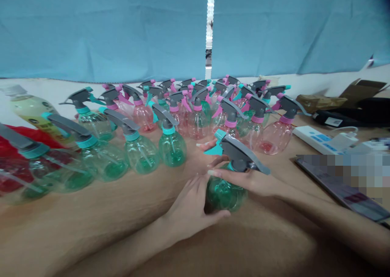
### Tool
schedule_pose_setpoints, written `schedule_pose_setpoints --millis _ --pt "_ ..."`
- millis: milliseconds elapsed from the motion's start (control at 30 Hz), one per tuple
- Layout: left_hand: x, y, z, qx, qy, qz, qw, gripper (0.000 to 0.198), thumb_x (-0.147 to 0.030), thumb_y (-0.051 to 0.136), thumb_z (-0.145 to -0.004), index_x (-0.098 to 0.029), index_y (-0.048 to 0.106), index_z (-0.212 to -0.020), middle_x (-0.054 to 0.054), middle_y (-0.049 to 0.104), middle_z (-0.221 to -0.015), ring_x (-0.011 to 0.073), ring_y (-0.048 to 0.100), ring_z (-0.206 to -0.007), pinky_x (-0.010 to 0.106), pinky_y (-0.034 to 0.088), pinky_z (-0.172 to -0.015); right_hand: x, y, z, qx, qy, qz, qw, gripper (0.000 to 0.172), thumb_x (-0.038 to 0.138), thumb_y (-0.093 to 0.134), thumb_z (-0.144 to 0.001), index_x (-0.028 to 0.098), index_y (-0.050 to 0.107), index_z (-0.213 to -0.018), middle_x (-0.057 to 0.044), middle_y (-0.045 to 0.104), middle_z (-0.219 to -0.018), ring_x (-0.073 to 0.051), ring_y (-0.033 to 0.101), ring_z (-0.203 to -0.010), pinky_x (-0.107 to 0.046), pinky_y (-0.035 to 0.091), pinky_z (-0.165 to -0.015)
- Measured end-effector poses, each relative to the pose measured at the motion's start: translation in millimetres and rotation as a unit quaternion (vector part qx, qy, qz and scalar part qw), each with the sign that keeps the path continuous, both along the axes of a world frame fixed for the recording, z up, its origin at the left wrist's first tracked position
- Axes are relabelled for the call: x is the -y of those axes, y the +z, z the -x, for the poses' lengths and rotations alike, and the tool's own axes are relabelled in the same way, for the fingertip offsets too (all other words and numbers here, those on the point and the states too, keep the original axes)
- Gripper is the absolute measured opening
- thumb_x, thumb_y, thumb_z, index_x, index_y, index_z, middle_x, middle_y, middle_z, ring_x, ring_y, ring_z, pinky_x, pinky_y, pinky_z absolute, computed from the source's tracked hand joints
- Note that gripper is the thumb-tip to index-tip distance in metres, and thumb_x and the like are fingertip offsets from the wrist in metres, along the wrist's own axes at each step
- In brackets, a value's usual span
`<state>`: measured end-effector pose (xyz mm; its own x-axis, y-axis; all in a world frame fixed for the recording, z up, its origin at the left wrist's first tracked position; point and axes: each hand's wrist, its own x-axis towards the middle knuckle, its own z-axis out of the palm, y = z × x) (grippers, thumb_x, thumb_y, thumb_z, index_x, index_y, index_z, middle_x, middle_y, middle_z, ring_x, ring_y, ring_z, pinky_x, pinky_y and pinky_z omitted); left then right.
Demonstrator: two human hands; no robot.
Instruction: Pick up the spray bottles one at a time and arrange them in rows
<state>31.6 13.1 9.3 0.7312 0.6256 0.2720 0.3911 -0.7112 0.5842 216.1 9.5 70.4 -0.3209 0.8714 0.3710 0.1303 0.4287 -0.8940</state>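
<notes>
A green see-through spray bottle (227,193) with a grey head and turquoise trigger stands on the brown table in front of me, leaning slightly. My left hand (195,202) is wrapped round its lower body, thumb at the near side. At the neck, just under the spray head, my right hand (243,179) closes round the collar, its fingers reaching past the trigger side. Part of the bottle's body is hidden behind both hands. Nearest beyond my left hand is another green spray bottle (172,149) with a turquoise collar.
Several pink spray bottles (277,135) and green ones crowd the back. A row of green bottles (141,157) runs left to a drink bottle (33,110) and red bag. On the right lie a power strip (317,139), a phone-like dark slab (341,187) and a cardboard box (361,92).
</notes>
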Motion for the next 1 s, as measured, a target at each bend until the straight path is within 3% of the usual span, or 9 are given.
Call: schedule_pose_setpoints --millis 233,400,533,800,1000 --pt "-1.0 -4.4 0.8 -0.007 0.007 -0.005 1.0 0.08 -0.046 0.07 -0.081 -0.025 0.022 -0.142 0.014 0.045 -0.14 0.0345 0.043 -0.129 0.055 0.035 -0.104 2.4 -4.3 1.6 -0.002 -0.011 0.008 1.0 0.031 0.024 0.065 -0.082 0.032 0.057 -0.111 0.003 0.065 -0.088 -0.015 0.07 -0.082 -0.026 0.06 -0.075" --pt "-0.1 -4.4 -0.4 -0.021 0.018 0.002 1.0 0.081 -0.05 0.07 -0.08 -0.022 0.026 -0.141 0.015 0.048 -0.138 0.0361 0.044 -0.127 0.055 0.035 -0.103 1.8 -5.0 2.7 0.018 -0.065 -0.033 0.997 0.026 0.031 0.068 -0.08 0.029 0.059 -0.105 0.0 0.067 -0.105 -0.017 0.069 -0.087 -0.032 0.058 -0.08" --pt "0.8 -0.6 -0.9 -0.03 0.028 0.015 0.999 0.071 -0.048 0.07 -0.08 -0.019 0.036 -0.134 0.015 0.054 -0.129 0.0348 0.05 -0.12 0.052 0.038 -0.1 4.4 3.2 4.7 0.055 -0.103 -0.016 0.993 0.023 0.039 0.072 -0.075 0.025 0.062 -0.09 0.0 0.069 -0.089 -0.018 0.068 -0.071 -0.031 0.059 -0.064" --pt "-1.2 1.5 -1.5 -0.021 0.011 0.021 1.0 0.083 -0.05 0.069 -0.08 -0.025 0.023 -0.144 0.014 0.046 -0.14 0.0362 0.043 -0.129 0.056 0.031 -0.105 4.5 2.1 6.1 0.033 -0.092 -0.005 0.995 0.013 0.033 0.066 -0.08 0.024 0.059 -0.085 0.0 0.068 -0.086 -0.015 0.067 -0.07 -0.028 0.057 -0.064" --pt "-0.3 -1.4 -0.6 -0.031 0.019 0.004 0.999 0.082 -0.048 0.071 -0.079 -0.023 0.024 -0.143 0.015 0.044 -0.143 0.0362 0.043 -0.129 0.055 0.035 -0.104 5.1 4.6 4.6 0.069 -0.107 -0.02 0.992 0.019 0.04 0.066 -0.08 0.025 0.061 -0.091 0.001 0.068 -0.084 -0.013 0.061 -0.061 -0.027 0.052 -0.056"
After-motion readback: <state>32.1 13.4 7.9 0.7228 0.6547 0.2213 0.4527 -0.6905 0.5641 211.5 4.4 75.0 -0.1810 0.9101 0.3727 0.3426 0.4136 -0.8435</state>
